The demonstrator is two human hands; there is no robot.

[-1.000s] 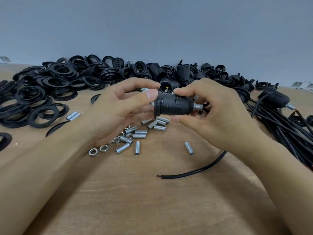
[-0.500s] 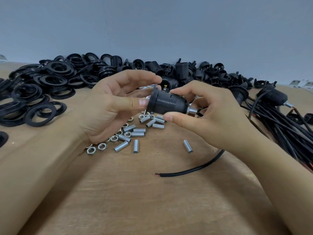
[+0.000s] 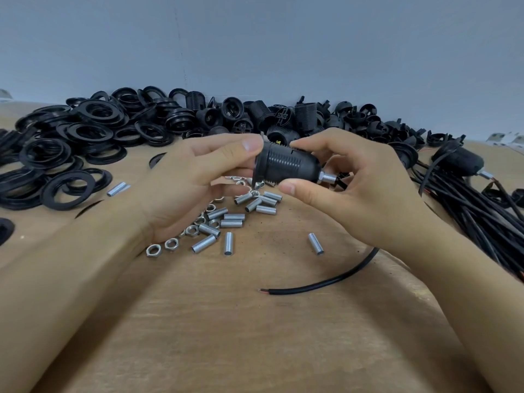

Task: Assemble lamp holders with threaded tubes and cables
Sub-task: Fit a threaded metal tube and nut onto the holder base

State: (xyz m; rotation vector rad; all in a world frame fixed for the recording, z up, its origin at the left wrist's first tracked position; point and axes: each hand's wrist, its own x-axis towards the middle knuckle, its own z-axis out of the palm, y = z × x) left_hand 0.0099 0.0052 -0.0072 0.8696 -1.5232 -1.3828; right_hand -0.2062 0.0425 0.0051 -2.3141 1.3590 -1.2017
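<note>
A black ribbed lamp holder (image 3: 286, 167) lies sideways in the air between both hands above the table. A silver threaded tube (image 3: 328, 178) sticks out of its right end. My left hand (image 3: 198, 180) pinches the holder's flanged left end with thumb and fingers. My right hand (image 3: 348, 182) grips the holder's body, index finger on top and thumb below. A black cable (image 3: 326, 283) with bare wire tips runs from under my right wrist onto the table. Loose threaded tubes (image 3: 231, 222) and hex nuts (image 3: 154, 249) lie under my hands.
Black threaded rings (image 3: 68, 154) are heaped at the left. Black lamp holder parts (image 3: 283, 114) are piled along the back wall. A bundle of black cables (image 3: 476, 211) with an assembled holder (image 3: 460, 163) lies at the right. The brown tabletop (image 3: 226, 336) stretches toward me.
The holder has tilted, its left end now lifted and its tube end lower. My left fingers have shifted their hold on the flanged end. Both hands stay at the same place.
</note>
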